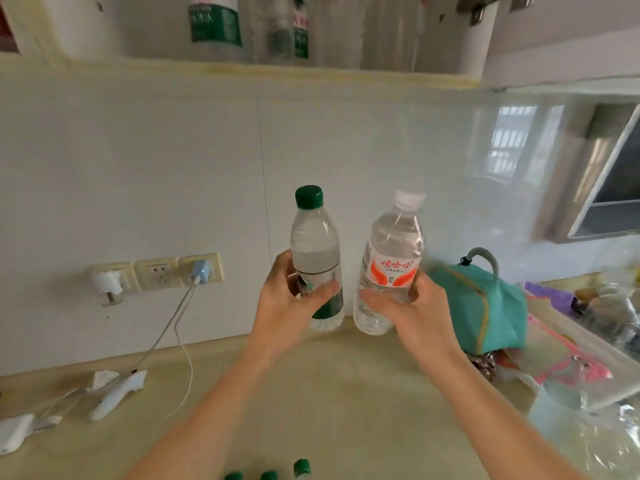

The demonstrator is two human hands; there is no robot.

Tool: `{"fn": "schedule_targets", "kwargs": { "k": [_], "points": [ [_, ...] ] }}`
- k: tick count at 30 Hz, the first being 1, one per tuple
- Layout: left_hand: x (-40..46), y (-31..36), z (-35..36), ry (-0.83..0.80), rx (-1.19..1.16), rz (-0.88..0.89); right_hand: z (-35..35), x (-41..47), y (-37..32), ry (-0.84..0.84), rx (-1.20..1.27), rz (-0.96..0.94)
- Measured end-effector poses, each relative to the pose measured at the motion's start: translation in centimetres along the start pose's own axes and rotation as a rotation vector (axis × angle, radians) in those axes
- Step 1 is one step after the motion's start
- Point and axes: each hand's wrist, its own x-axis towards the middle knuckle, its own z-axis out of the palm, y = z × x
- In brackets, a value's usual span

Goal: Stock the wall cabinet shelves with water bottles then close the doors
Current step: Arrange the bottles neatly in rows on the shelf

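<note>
Two water bottles held upright side by side at centre frame, raised above the countertop [329, 393] and just apart from each other. Left: green-capped bottle [317, 258] with green label, gripped around its lower half by the left hand [287, 306], fingers curled round the label band, thumb across the front. Right: white-capped bottle [389, 261] with red-and-white label, tilted slightly rightward, gripped low on the body by the right hand [415, 306], fingers wrapped below the label. Both forearms extended from the bottom edge of the frame. Top of frame: open wall cabinet [277, 69], lower shelf edge visible, already holding several shelved bottles [214, 22] with green labels, partly cut off by the upper edge. Bottom centre: three green caps [301, 467] of further bottles, bodies out of view. Middle left on the tiled wall: row of wall sockets [156, 273], a blue charger [201, 271] plugged into the rightmost, white cable [183, 323] trailing down to the countertop. Lower left: white devices [117, 393] lying on the counter, type not discernible. Right of the bottles: teal bag [485, 306] with grey handle, standing near the wall. Far right: clear plastic bags [588, 393] and mixed clutter, contents indistinct.
</note>
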Motion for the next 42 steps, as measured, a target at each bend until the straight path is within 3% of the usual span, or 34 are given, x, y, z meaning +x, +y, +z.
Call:
{"fn": "schedule_targets", "kwargs": {
  "k": [11, 20, 30, 42],
  "points": [
    [4.0, 20.3, -6.2, 0.063, 0.018, 0.378, -1.8, 3.6, -20.1, 0.138, 0.055, -0.384],
    [9.1, 29.8, -6.7, 0.176, -0.012, 0.456, -3.5, 9.5, -29.4, 0.183, 0.041, -0.437],
    [17.7, 30.7, -2.1, 0.115, 0.139, 0.346, -2.8, 19.1, -28.7, 0.129, -0.098, -0.271],
    [23.4, 28.5, 0.4, 0.082, 0.237, 0.204, -2.4, 23.9, -24.6, 0.262, -0.392, -0.326]
  ]
}}
